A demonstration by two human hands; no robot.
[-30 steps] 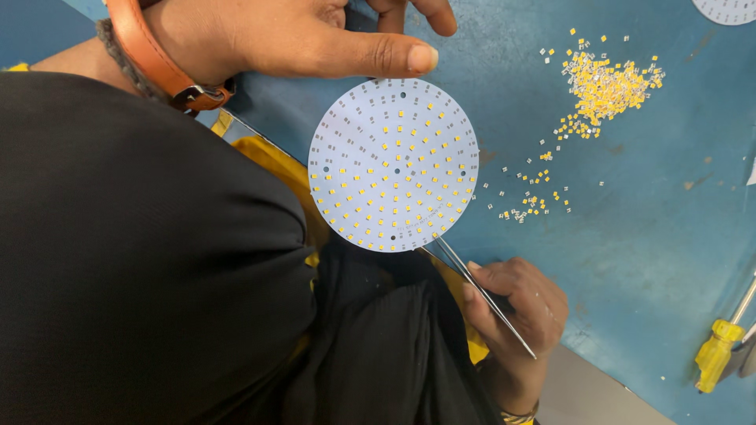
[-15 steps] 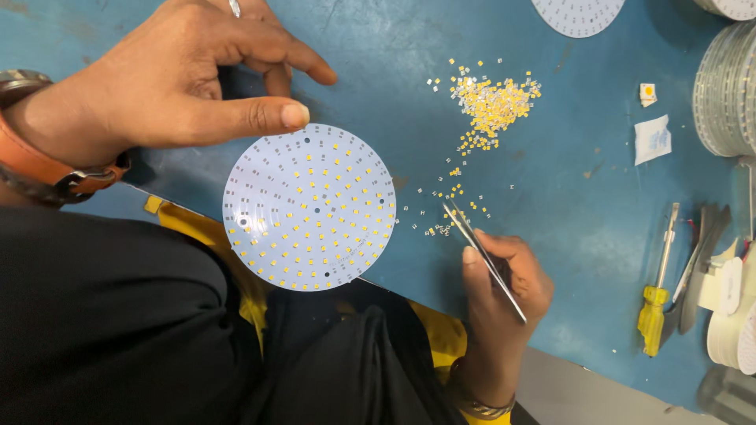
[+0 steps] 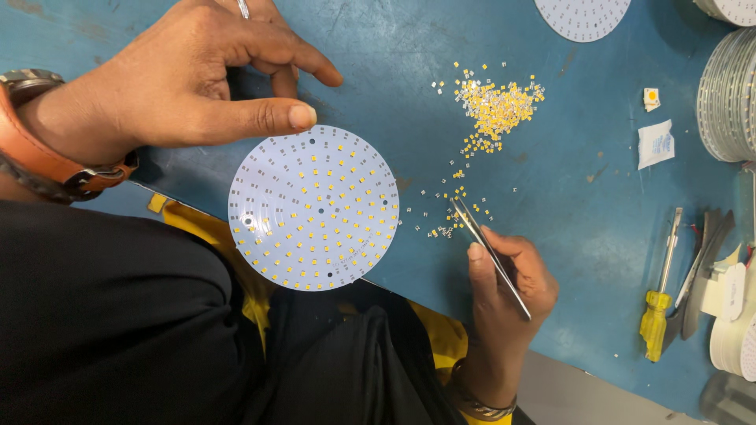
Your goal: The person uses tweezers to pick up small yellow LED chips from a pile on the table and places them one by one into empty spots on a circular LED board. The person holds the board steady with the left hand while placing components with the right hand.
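the round white board [image 3: 313, 208] now lies lower and further left in the head view than a moment ago, and more of the blue table [image 3: 583, 236] shows to the right, so the whole heap of small yellow chips [image 3: 496, 106] is in sight. the left hand [image 3: 189, 83] has kept its place at the board's upper rim: its thumb touches the top edge and pins the board there, while the other fingers curl loosely above it and grip nothing. the right hand [image 3: 508, 287] has come up from the table's near edge and is closed around a pair of thin metal tweezers [image 3: 490, 252], their tips now down among the loose chips scattered just right of the board. whether a chip sits between the tips i cannot tell. judging from this, the work stands at picking up a chip, with many rows on the board already filled.

around them: another round board [image 3: 583, 16] at the top edge, a stack of such boards [image 3: 724, 94] at the right, a small white packet [image 3: 655, 144], a single square chip [image 3: 651, 97], and a yellow-handled screwdriver [image 3: 660, 303] beside some dark blades. all of these lie well apart from the hands. nothing stands between the tweezers and the board; only the scattered chips lie along that short path, easy to nudge
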